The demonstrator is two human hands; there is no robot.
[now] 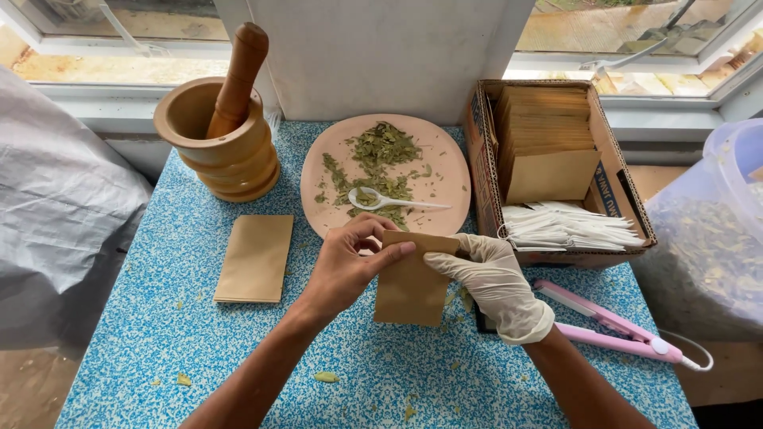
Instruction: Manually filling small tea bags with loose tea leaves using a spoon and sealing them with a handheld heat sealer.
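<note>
Two hands on one brown paper pouch [411,282], held upright just above the blue speckled bench [159,318]. Left hand [346,266] bare, fingers [395,252] curled and pinching the pouch's top left edge, thumb tucked behind near the mouth. Right hand [494,282] in a pale disposable glove, fingers [445,262] closed on the top right corner of the same pouch. Pouch between the two hands, its lower edge close to the bench, just in front of the pink plate [445,171].

On that plate, a scatter of dried green leaves [381,159] and a small white spoon [389,201] lying across them, bowl to the left. Left of the plate, a wooden mortar [226,151] with a wooden pestle [238,75] leaning inside. Flat on the bench left of the hands, a second brown pouch [254,258], apart from them. Right of the plate, an open cardboard box [485,167] holding a stack of brown pouches [544,135] and a bundle of white filter bags [568,226]. Near the right wrist, a pink handheld sealer [608,322] with a white cord. Loose leaf crumbs [326,376] on the bench near the forearms.
</note>
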